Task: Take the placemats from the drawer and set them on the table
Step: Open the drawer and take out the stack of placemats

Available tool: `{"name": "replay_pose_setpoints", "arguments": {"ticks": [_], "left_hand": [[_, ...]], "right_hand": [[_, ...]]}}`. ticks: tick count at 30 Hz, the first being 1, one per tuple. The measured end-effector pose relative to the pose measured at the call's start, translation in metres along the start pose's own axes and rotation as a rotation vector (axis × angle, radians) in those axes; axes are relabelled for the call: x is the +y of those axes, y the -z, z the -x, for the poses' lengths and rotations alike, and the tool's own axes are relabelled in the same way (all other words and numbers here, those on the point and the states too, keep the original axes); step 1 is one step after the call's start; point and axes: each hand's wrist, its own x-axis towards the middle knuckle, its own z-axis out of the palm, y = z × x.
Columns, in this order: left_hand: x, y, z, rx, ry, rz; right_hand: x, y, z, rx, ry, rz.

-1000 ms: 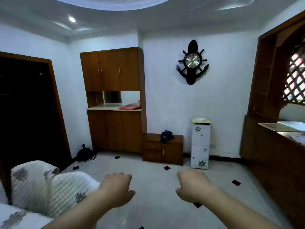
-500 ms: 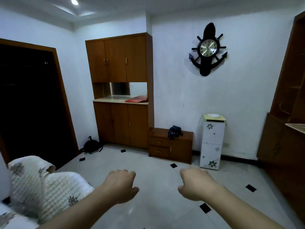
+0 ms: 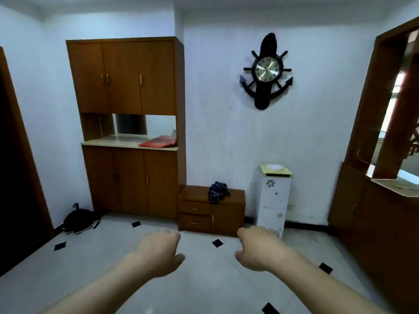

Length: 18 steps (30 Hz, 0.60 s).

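Both hands, left hand [image 3: 158, 253] and right hand [image 3: 260, 250], loosely curled, empty, before shut drawers [image 3: 195, 215].

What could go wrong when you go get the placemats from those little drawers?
The black bag lies on the floor beside the tall cupboard, so a foot might catch its straps. The dark cloth bundle sits on top of the low drawer cabinet and might slide off when a drawer is pulled. Both drawers are shut, so the placemats may be in neither. The left hand and right hand are empty.
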Motion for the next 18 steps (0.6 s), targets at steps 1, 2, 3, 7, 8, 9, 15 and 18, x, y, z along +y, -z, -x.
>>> {"name": "replay_pose_setpoints", "arguments": {"ticks": [1,2,3,7,8,9,15,18], "left_hand": [[-0.006,0.002,-0.016,0.012,-0.008,0.003],[-0.011,0.003,-0.032,0.020,-0.013,0.001],[-0.016,0.003,-0.049,0.024,-0.017,0.003],[-0.027,-0.004,-0.114,0.017,-0.036,0.011],[-0.030,-0.007,-0.132,0.015,-0.028,0.010],[-0.033,-0.010,-0.152,0.012,-0.024,0.007],[-0.050,-0.022,-0.265,-0.010,0.051,-0.015],[-0.064,-0.025,-0.324,-0.036,0.094,-0.048]], "right_hand": [[0.001,0.002,-0.016,-0.007,-0.006,-0.009],[0.003,0.003,-0.033,-0.014,-0.008,-0.017],[0.005,0.004,-0.049,-0.019,-0.007,-0.021],[0.017,0.000,-0.118,-0.030,0.004,-0.026],[0.021,-0.003,-0.138,-0.033,0.009,-0.031],[0.026,-0.007,-0.159,-0.039,0.019,-0.035],[0.060,-0.021,-0.296,-0.066,0.094,-0.068],[0.076,-0.020,-0.366,-0.087,0.129,-0.077]]}}
